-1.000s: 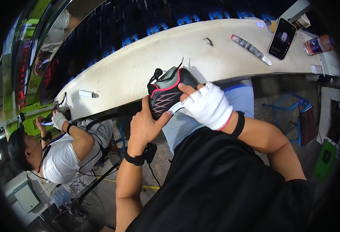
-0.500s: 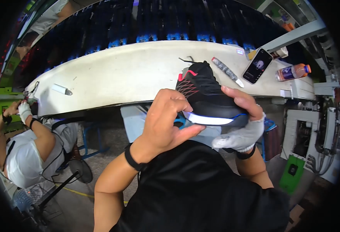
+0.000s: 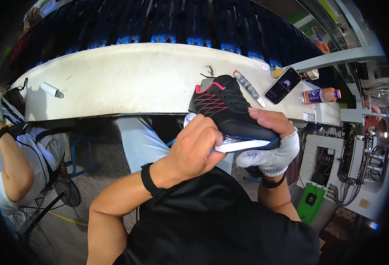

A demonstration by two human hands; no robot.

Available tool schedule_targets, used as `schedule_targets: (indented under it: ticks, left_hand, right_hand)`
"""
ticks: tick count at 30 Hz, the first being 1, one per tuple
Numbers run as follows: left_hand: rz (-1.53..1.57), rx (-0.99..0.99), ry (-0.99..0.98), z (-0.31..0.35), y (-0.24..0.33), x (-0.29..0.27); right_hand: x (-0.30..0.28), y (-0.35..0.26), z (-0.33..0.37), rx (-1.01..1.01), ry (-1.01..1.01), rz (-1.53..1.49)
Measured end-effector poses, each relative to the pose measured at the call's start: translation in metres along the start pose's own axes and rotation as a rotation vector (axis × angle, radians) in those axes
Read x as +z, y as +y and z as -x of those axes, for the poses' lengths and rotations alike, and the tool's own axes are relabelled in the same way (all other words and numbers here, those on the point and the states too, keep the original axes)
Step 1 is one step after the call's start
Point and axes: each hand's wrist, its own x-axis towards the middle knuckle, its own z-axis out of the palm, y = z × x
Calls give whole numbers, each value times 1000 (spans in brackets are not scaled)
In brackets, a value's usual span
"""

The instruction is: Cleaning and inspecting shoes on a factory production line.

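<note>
The black shoe [image 3: 236, 115], just one in hand, showed red crisscross lines and a white sole band, held at the surface's near edge: gloved right hand [image 3: 279, 148] wrapped round the toe, left hand [image 3: 199, 142] curled tight against the sole, anything inside it hidden! One phone [image 3: 283, 85], one bottle [image 3: 317, 96], one marker [image 3: 246, 86] and one white tube [image 3: 51, 89] lay across the pale surface [image 3: 128, 81], dark rollers [image 3: 163, 24] running behind, a white-shirted co-worker [image 3: 25, 161] off left.
</note>
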Motion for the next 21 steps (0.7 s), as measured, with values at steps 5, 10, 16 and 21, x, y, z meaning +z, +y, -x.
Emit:
schedule_targets:
  ticks: [5, 10, 16, 21]
  left_hand:
    - [-14, 35, -92, -12, -12, -22]
    - [2, -160, -264, -24, -21, -34]
    - [-246, -212, -269, 15, -50, -57]
    - [-729, -191, -347, 37, -59, -72]
  right_hand:
    - [-1, 9, -8, -138, -90, -76]
    - [3, 13, 0, -200, -128, -87]
    - [4, 29, 5, -247, -20, -266]
    - [6, 34, 10, -173, 181, -456]
